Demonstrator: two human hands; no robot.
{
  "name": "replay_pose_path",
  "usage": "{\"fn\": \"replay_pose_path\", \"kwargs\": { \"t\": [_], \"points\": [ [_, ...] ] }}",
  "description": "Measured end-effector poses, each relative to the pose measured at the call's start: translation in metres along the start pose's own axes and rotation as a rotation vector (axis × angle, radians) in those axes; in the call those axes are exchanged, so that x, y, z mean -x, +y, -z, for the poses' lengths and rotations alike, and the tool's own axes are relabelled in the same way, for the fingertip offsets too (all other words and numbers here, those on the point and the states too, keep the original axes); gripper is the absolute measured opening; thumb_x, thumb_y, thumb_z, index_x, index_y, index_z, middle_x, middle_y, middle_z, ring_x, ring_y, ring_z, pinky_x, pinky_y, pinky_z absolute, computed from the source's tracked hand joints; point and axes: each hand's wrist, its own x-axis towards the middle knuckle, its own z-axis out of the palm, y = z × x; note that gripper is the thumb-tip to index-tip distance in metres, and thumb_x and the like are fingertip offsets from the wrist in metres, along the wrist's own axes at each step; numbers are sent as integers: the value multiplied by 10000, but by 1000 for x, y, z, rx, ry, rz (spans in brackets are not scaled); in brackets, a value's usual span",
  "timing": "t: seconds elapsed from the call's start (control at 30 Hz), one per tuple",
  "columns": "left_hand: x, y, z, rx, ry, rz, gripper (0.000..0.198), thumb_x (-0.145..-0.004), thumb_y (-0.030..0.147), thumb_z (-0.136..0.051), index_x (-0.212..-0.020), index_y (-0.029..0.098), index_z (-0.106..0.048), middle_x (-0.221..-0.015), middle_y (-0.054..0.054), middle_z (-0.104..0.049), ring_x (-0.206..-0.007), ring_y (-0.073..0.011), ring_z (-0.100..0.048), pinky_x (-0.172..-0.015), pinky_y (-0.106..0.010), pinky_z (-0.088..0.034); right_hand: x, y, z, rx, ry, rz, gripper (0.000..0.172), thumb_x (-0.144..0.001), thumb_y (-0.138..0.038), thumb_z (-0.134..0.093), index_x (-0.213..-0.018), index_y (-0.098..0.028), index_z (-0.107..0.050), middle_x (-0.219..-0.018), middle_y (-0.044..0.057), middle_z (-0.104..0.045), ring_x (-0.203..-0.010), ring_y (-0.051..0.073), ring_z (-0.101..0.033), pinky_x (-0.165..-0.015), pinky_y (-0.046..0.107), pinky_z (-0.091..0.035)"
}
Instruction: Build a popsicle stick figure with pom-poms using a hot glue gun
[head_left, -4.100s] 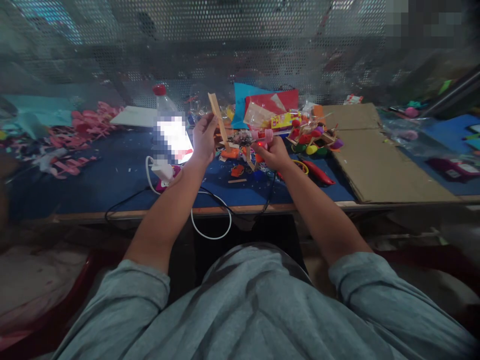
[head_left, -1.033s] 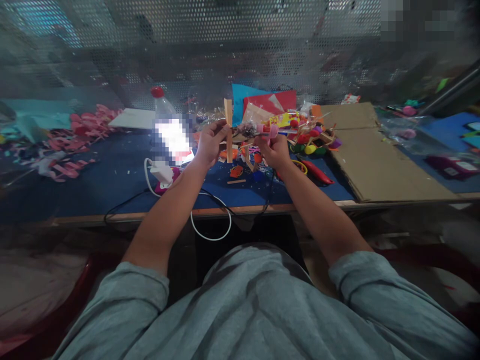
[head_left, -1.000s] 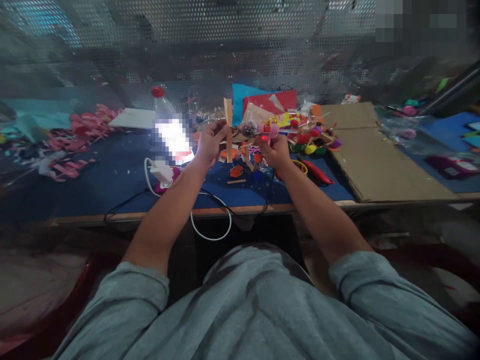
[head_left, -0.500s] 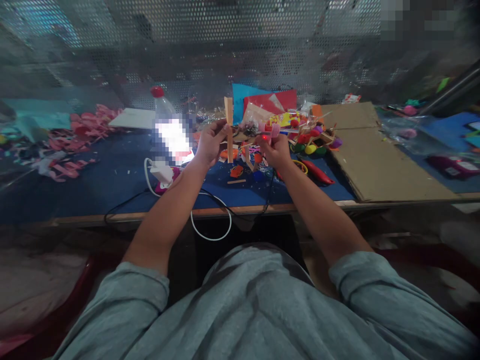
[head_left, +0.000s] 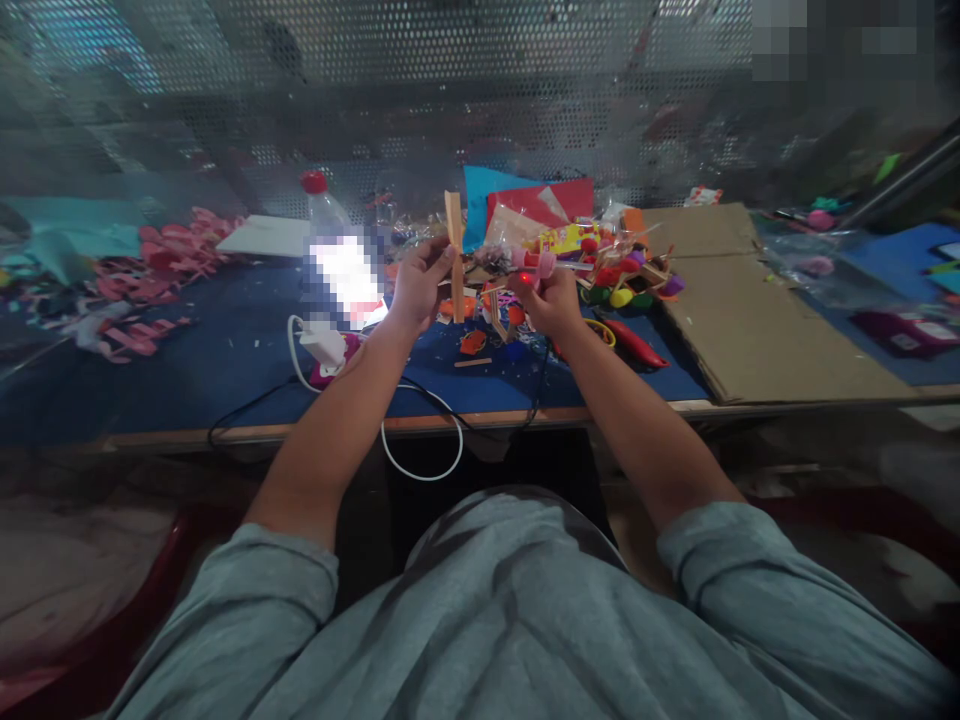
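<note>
Worktop [head_left: 187,370] spread in blue beneath the left hand [head_left: 418,288], which pinched a tan strip [head_left: 457,262] in mid-air; leaning seconds earlier, the strip stood nearly upright, seemingly set squarer to the nearby pink tool [head_left: 541,263] gripped by the right hand [head_left: 555,302].

Hands: 2, left hand [head_left: 418,288] plus right hand [head_left: 555,302]. Held wooden strip [head_left: 454,222]: 1. Pink tool [head_left: 545,264]: 1. Red-capped bottle [head_left: 328,212]: 1. White plug [head_left: 322,346]: 1. Flat stick [head_left: 472,363] lying alone: 1. Pink pieces [head_left: 166,250]: many, pile is too blurred to count.
</note>
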Motion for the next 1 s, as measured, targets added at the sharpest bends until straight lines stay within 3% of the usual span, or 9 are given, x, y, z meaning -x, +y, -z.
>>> {"fn": "replay_pose_path", "kwargs": {
  "t": [0.1, 0.47, 0.67, 0.8, 1.0],
  "points": [
    [1, -1, -1, 7, -2, -4, 533, -868, 645, -877, -1224, 280, -723, -1012, -51, -772, -803, -193, -778, -678, -327, -635, 1, -2, -2, 57, 80, 76, 737, -902, -914, -580, -592, -267, -416, -569, -31, -342, -572, 143, -308, -608, 384, -284],
    [4, 2, -6, 75, 2, 57, 454, -942, 580, -829, -1227, 246, -714, -923, -23, -736, -738, -147, -732, -673, -287, -627, 2, -3, -4, 46, 72, 71, 676, -883, -865, -660, -645, -255, -491, -594, -38, -345, -603, 149, -341, -639, 371, -391],
    [7, 8, -7, 59, 7, 90, 466, -959, 586, -806, -1237, 228, -697, -957, -41, -743, -785, -166, -740, -814, -374, -660, 2, 2, -4, 69, 81, 68, 620, -894, -809, -691, -687, -242, -547, -620, -36, -361, -634, 154, -383, -656, 357, -406],
    [7, 7, -6, 78, 1, 95, 471, -935, 577, -835, -1225, 235, -692, -959, -42, -744, -801, -170, -731, -804, -364, -656, 2, -1, -3, 110, 65, 95, 612, -918, -798, -657, -691, -236, -570, -600, -36, -376, -617, 150, -369, -652, 361, -380],
    [4, 5, -5, 80, 8, 99, 478, -932, 588, -832, -1220, 241, -676, -949, -36, -722, -837, -184, -739, -845, -395, -647, 2, -5, -1, 164, 40, 139, 631, -919, -847, -595, -736, -244, -615, -618, -18, -451, -657, 180, -453, -681, 366, -411]
  ]
}}
